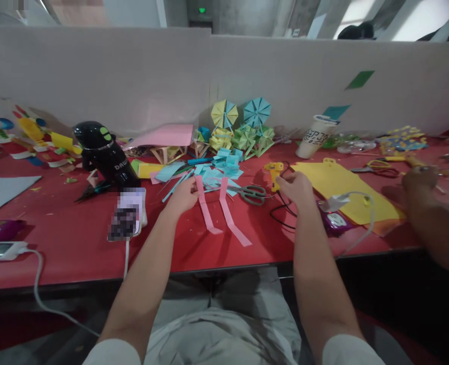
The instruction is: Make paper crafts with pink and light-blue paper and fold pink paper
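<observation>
My left hand (pixel 184 196) pinches the upper end of a pink paper strip (pixel 206 213), which bends down toward the red tabletop. A second pink paper strip (pixel 229 215) is just to its right; whether the two are joined at the top I cannot tell. My right hand (pixel 297 187) has its fingers closed at the handle of a small yellow glue gun (pixel 274 175), whose nozzle points left. Its black cord (pixel 281 221) loops below. Grey-handled scissors (pixel 253 194) lie between my hands, beside a heap of light blue paper pieces (pixel 222 170).
Folded paper fans (pixel 257 111) stand at the back. A black bottle (pixel 104 154) and a phone (pixel 129 213) are left. At right are a paper cup (pixel 315 136), yellow sheets (pixel 346 190), a purple power bank (pixel 335 221) and another person's hand (pixel 420 177).
</observation>
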The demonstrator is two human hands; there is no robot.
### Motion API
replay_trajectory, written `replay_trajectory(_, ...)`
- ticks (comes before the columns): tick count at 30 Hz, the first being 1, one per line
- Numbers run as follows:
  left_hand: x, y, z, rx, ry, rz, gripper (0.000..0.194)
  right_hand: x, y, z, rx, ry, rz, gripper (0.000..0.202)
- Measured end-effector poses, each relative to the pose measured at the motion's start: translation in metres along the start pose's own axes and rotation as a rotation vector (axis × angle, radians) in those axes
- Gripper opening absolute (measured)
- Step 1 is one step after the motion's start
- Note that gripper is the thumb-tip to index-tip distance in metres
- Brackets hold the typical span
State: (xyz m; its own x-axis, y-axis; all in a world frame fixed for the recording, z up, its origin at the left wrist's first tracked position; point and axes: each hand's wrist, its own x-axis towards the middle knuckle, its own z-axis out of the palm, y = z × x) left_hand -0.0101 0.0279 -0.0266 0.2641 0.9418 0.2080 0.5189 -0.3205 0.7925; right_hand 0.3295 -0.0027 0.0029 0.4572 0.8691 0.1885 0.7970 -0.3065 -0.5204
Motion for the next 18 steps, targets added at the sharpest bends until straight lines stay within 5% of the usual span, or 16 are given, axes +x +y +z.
replay_trajectory(5,0.001,0.0,-0.001,0.002,0.005,-0.036,0.023,0.022,0.001,0.01,-0.125,-0.202,0.04,0.048)
replay_trajectory(10,-0.002,0.004,-0.003,-0.033,-0.01,-0.057,0.024,0.039,-0.001,0.03,-0.133,-0.163,0.121,0.042)
replay_trajectory(15,-0.001,0.008,-0.003,-0.034,0.023,-0.02,0.016,0.037,0.005,0.036,0.378,-0.055,0.025,0.035)
replay_trajectory(18,-0.002,0.01,-0.005,-0.015,0.05,-0.006,0.014,0.023,-0.001,0.021,0.729,-0.178,-0.169,0.042)
